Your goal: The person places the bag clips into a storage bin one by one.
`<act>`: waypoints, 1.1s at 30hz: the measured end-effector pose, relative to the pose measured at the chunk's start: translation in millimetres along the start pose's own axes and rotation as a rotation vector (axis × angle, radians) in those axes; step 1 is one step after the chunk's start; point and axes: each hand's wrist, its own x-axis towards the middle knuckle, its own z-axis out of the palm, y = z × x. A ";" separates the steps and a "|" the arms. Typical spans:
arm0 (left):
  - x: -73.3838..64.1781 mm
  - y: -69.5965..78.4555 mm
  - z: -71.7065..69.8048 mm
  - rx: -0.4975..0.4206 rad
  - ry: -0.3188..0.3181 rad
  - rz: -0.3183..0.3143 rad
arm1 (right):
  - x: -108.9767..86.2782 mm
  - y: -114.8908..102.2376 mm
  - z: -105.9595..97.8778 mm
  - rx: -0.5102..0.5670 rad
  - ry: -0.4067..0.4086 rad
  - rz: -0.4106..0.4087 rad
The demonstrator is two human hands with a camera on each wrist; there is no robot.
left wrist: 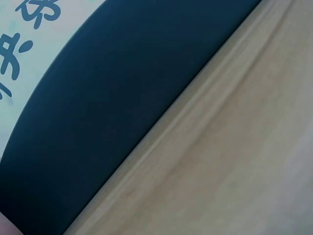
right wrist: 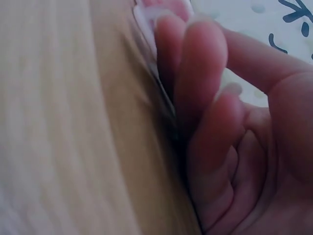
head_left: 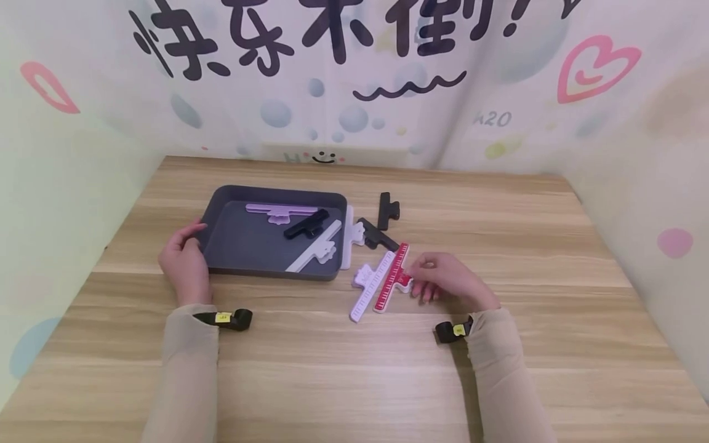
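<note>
My left hand [head_left: 187, 263] grips the left side of a dark grey tray [head_left: 266, 272]; in the left wrist view the tray's wall [left wrist: 112, 88] fills much of the picture. Lying in the tray are a purple clip [head_left: 279, 212], a black clip [head_left: 306, 224] and a white clip [head_left: 316, 248]. Right of the tray, my right hand [head_left: 445, 278] pinches the grip of a red ruler-marked clip [head_left: 392, 280]. In the right wrist view the fingers [right wrist: 203, 63] curl at a pale and pink edge, and most of the clip is hidden.
Beside the red clip lies a pale lilac clip [head_left: 372, 286]. A white clip [head_left: 348, 243] touches the tray's right side, near a black clip [head_left: 378, 235]. Farther back is another black clip [head_left: 386, 211]. The wooden table [head_left: 332, 381] meets a printed cloth [head_left: 354, 123] behind.
</note>
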 end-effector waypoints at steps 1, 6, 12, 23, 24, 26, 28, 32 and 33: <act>0.1 0.0 0.1 -0.003 -0.001 0.000 | -0.3 -0.6 0.6 -0.004 -0.005 0.000; -0.1 -0.1 1.9 -0.009 -0.002 0.004 | -2.2 -1.9 2.9 -0.025 -0.032 0.019; -0.4 0.9 3.6 -0.010 0.001 0.016 | -0.8 2.3 -0.1 -0.037 -0.045 -0.023; 0.3 1.3 4.2 -0.031 0.014 0.016 | 0.6 5.2 -4.1 0.071 0.059 -0.094; 0.1 0.9 3.9 -0.027 0.016 0.016 | 0.4 5.4 -3.5 0.089 0.068 -0.092; -0.3 0.6 3.3 -0.021 0.017 0.013 | -0.2 5.6 -2.0 0.121 0.089 -0.092; -0.4 0.4 2.9 -0.019 0.018 0.011 | -0.2 6.1 -0.6 0.152 0.117 -0.098; -0.5 0.3 2.6 -0.021 0.021 0.013 | 1.1 7.5 1.7 0.200 0.189 -0.123; -0.3 0.3 2.7 -0.024 0.022 0.016 | 1.9 8.2 2.2 0.206 0.209 -0.131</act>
